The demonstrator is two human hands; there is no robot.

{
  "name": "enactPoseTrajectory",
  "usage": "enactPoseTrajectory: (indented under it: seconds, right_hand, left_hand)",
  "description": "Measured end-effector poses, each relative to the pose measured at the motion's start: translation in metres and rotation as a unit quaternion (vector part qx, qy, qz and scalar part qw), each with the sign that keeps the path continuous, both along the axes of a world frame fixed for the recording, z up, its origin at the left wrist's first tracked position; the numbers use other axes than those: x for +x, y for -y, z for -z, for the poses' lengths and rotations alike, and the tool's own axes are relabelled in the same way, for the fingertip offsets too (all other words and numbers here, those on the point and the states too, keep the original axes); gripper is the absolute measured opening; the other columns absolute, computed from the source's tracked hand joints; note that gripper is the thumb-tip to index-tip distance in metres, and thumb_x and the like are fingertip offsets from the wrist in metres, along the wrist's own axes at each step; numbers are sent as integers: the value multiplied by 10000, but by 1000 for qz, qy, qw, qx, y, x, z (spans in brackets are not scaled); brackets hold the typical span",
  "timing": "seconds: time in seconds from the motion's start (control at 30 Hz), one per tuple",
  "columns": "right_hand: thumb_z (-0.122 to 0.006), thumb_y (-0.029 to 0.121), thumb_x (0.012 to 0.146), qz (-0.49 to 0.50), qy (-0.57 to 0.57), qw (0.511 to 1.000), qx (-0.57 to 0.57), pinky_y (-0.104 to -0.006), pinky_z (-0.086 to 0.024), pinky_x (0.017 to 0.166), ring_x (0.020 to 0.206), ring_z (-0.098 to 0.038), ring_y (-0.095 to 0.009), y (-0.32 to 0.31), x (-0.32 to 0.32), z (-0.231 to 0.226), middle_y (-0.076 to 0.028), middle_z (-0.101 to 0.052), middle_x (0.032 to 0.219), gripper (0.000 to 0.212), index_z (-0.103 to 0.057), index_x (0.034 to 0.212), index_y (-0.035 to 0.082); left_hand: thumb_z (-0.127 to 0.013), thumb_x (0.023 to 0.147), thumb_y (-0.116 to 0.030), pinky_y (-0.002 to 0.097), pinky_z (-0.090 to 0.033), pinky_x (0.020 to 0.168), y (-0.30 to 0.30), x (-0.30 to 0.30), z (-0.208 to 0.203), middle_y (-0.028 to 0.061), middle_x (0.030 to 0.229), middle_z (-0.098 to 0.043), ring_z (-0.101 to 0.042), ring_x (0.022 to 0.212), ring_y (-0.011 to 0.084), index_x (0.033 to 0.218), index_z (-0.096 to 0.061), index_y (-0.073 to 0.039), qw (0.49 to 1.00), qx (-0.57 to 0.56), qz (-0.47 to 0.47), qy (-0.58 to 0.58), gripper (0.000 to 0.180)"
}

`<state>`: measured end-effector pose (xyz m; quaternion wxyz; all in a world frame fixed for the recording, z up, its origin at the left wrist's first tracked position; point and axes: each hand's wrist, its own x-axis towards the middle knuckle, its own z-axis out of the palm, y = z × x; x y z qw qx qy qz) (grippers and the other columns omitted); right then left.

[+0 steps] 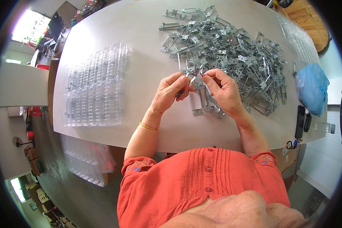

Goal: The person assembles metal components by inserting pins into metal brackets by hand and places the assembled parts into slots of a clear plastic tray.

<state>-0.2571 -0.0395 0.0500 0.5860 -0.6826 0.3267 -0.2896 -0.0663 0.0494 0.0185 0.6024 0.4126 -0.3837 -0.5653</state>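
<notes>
Clear plastic trays (95,85): stacked at counter (148,45) left, within reach. Left hand (173,91): fingers pinched shut on a small metal bracket (192,78), steadying it at centre. Right hand (224,89): fingertips closed on the same bracket. Bracket pile (231,53): heaped just beyond. Blue bag (311,87): far right.

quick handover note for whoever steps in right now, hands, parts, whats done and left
Left hand and right hand pinch one small silver metal bracket between fingertips, above the white table.
Big heap of grey stamped metal brackets lies beyond the hands; a few lie under the right hand.
Clear plastic compartment tray sits to the left; whether any compartment is filled cannot be told.
Left: most of the heap.
</notes>
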Motion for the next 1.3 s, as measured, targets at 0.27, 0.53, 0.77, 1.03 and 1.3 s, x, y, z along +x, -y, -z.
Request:
enactPoseTrajectory:
  seconds: [0.27,0.53,0.77,1.03,1.3]
  right_hand:
    - [-613,185,1001,-3,-10,1000,-10,-213,-358,525,624,-442,-16,1,-2,4,68,-555,715,140,-633,1007,46]
    - [-568,224,1027,-46,30,987,148,-197,-370,513,614,-454,-18,4,-4,0,57,-541,752,208,-582,1116,37]
    - [-526,266,1044,-83,106,945,298,-198,-371,499,576,-449,-39,9,-4,11,29,-529,719,252,-587,1103,28]
    - [-542,249,1033,-106,9,970,221,-221,-382,480,534,-455,-48,12,-9,-1,29,-534,660,201,-584,970,63]
    - [-566,163,1010,44,6,999,24,-213,-392,511,566,-468,-22,12,-12,-6,48,-561,687,119,-589,948,64]
  left_hand:
    - [-537,1033,-320,220,-355,523,-2,1,-4,61,788,-607,-419,564,67,834,-592,-24,995,0,4,101,361]
    - [-558,1023,-331,226,-343,538,-4,1,-12,-22,677,-490,-415,598,59,867,-630,-19,981,-17,-1,194,355]
    - [-574,1013,-336,241,-360,552,-4,-3,-9,-26,672,-467,-427,618,65,852,-626,-19,969,-42,25,243,359]
    - [-576,1008,-330,254,-372,561,-4,-2,-7,-12,708,-501,-446,631,75,855,-659,-21,949,-73,97,290,355]
    - [-575,1009,-328,238,-367,549,-7,-6,-15,-1,735,-562,-456,601,71,869,-658,-7,983,10,109,150,360]
